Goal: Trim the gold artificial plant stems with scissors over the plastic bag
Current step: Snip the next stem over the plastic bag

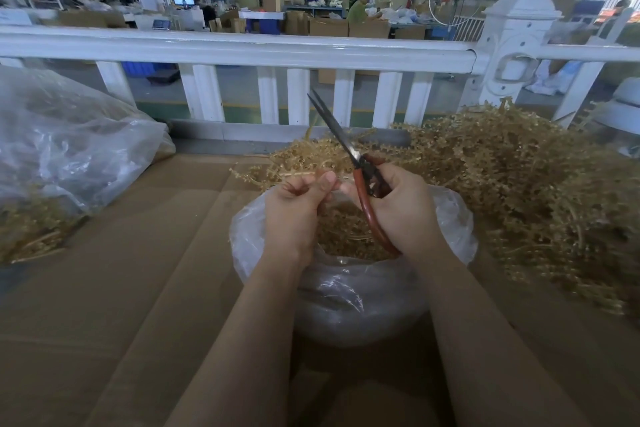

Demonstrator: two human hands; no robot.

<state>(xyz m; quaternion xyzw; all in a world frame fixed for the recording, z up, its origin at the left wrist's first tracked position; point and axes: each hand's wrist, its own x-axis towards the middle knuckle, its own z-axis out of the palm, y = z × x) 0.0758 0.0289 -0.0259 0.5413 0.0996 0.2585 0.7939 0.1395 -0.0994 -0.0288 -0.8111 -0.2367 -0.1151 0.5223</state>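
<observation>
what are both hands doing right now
Left hand: pinching a gold stem.
Right hand: gripping the scissors, blades nearly closed.

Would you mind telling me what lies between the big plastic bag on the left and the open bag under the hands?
In the head view, only bare brown cardboard lies between the big bag and the open bag.

Glossy clear plastic bag [349, 291] – matt cardboard tabletop [114, 288], dull-metal scissors [349, 149].
</observation>
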